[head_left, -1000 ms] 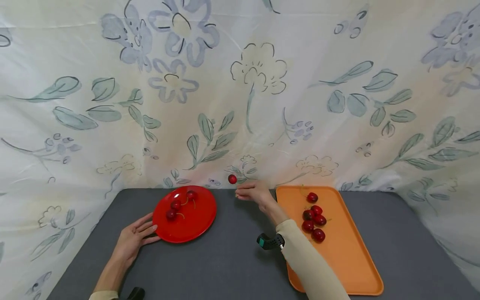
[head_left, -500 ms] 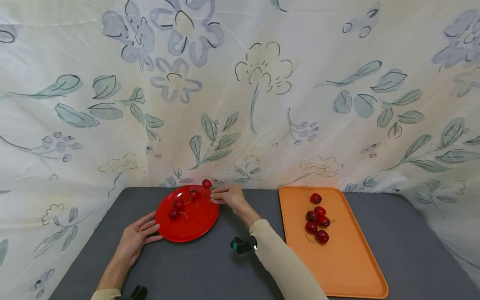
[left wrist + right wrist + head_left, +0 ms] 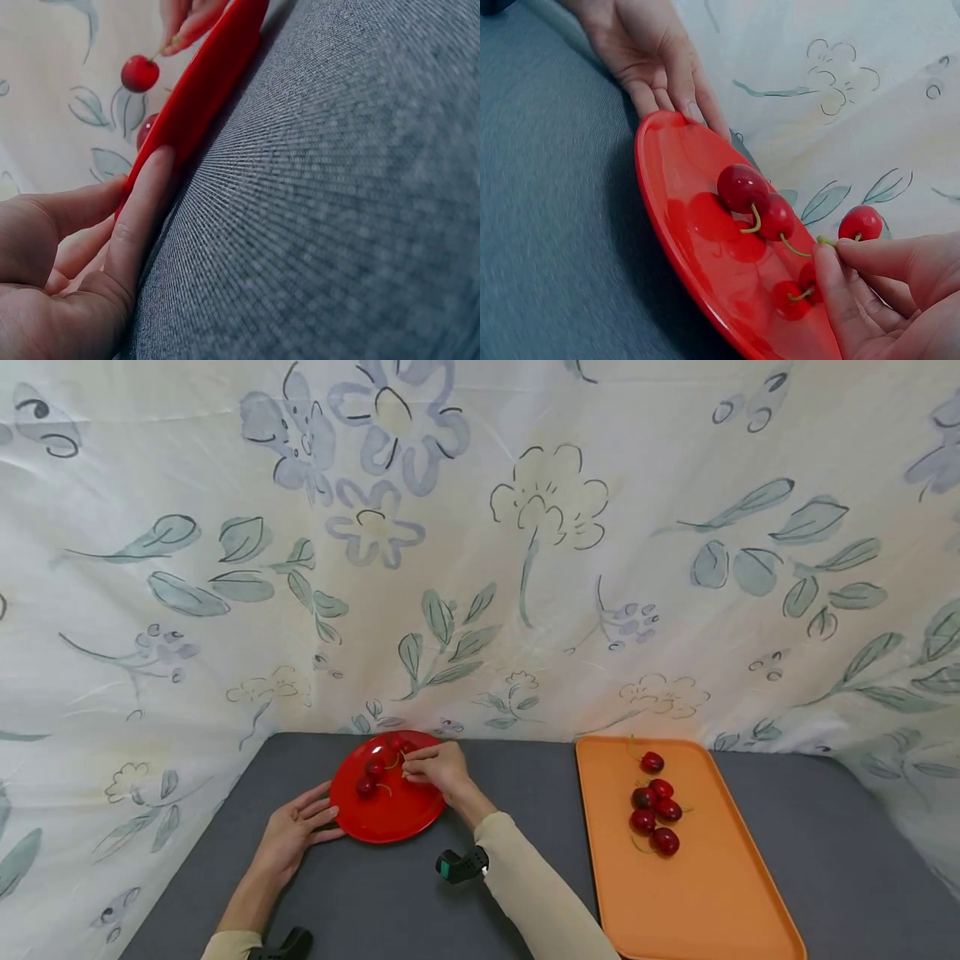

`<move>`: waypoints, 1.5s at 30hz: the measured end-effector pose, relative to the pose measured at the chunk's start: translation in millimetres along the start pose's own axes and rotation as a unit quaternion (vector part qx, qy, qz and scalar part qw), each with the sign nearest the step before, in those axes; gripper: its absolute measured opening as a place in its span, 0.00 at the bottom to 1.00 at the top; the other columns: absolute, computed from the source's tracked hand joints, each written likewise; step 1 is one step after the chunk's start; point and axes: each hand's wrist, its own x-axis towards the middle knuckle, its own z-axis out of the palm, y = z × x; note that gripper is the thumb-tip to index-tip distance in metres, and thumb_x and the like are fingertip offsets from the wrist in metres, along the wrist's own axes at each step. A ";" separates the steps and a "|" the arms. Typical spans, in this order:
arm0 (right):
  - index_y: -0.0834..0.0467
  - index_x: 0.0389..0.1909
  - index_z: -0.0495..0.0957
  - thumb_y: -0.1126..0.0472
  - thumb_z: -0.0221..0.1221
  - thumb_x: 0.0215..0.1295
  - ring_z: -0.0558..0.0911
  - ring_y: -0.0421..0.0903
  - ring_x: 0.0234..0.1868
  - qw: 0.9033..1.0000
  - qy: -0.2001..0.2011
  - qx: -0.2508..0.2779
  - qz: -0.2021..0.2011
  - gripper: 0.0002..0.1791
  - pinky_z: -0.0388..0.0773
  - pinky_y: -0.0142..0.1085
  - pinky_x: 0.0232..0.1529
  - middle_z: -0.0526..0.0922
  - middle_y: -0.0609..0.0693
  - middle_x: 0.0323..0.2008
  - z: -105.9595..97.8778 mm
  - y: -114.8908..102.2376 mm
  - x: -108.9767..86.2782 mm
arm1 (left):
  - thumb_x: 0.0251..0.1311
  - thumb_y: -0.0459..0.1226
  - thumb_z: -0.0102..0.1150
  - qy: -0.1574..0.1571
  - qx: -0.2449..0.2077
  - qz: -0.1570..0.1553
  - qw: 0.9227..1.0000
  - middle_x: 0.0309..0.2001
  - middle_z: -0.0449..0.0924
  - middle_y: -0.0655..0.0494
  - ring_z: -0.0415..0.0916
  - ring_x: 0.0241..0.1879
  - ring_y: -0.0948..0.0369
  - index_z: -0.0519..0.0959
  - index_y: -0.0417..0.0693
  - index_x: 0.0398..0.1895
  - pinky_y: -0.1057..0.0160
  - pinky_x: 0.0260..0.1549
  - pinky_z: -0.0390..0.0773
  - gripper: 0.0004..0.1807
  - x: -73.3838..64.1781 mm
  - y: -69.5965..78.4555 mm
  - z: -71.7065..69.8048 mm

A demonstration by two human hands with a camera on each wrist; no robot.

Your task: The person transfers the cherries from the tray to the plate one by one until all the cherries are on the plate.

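Observation:
My right hand (image 3: 438, 770) is over the right side of the red plate (image 3: 397, 823), thumb and fingertips pinching a cherry (image 3: 861, 223) by its green stem. In the left wrist view that cherry hangs above the plate's rim. Three other cherries lie on the plate, among them a dark one (image 3: 742, 188) with a curved stem. Their shiny reflections show on the plate's surface. My left hand (image 3: 294, 835) touches the plate's left rim, its fingers extended and spread; one finger lies along the rim's outer side in the left wrist view.
An orange tray (image 3: 705, 893) stands to the right on the dark grey table (image 3: 525, 827), with several cherries (image 3: 664, 842) in its upper half. Behind the table hangs a floral cloth (image 3: 465, 543). Black bands are on both wrists.
My right hand has carried the cherry leftward from between tray and plate, then lowered it over the plate. My left hand stays at the rim. The head view has shifted slightly.

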 end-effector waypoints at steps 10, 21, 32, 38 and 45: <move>0.69 0.40 0.86 0.69 0.65 0.61 0.88 0.50 0.32 1.000 0.017 0.004 0.015 0.09 0.86 0.35 0.36 0.87 0.58 0.33 16.7 9.9 4.5 | 0.69 0.30 0.54 0.000 0.009 0.001 1.000 0.56 0.78 0.48 0.83 0.44 0.63 0.56 0.37 0.75 0.56 0.44 0.84 0.33 1.3 2.6 0.1; 0.69 0.36 0.86 0.69 0.67 0.59 0.87 0.47 0.27 0.993 0.079 -0.084 0.006 0.07 0.85 0.31 0.30 0.86 0.56 0.27 20.8 12.0 8.8 | 0.70 0.30 0.53 -0.019 -0.004 0.005 1.000 0.59 0.76 0.45 0.83 0.45 0.63 0.54 0.38 0.75 0.57 0.44 0.84 0.33 7.0 2.5 4.0; 0.71 0.37 0.85 0.71 0.64 0.61 0.87 0.48 0.28 0.994 0.061 -0.095 -0.010 0.07 0.86 0.33 0.30 0.86 0.59 0.30 3.8 -5.8 9.1 | 0.69 0.30 0.55 -0.023 -0.012 0.003 1.000 0.55 0.79 0.49 0.83 0.45 0.63 0.56 0.38 0.75 0.57 0.45 0.84 0.33 10.4 2.5 5.0; 0.74 0.42 0.83 0.72 0.62 0.63 0.88 0.55 0.35 0.995 0.010 -0.078 -0.062 0.09 0.85 0.42 0.41 0.86 0.63 0.36 -23.8 -40.3 0.3 | 0.68 0.30 0.56 -0.018 -0.002 0.009 1.000 0.55 0.79 0.49 0.83 0.45 0.63 0.56 0.37 0.74 0.56 0.45 0.84 0.34 11.8 2.9 1.9; 0.73 0.46 0.82 0.71 0.62 0.63 0.87 0.54 0.38 0.986 -0.032 -0.112 -0.120 0.12 0.85 0.43 0.44 0.84 0.65 0.42 -68.2 -69.0 -7.9 | 0.68 0.30 0.57 -0.009 -0.005 0.001 1.000 0.51 0.81 0.55 0.83 0.44 0.64 0.57 0.38 0.74 0.57 0.44 0.84 0.34 12.7 5.3 -2.2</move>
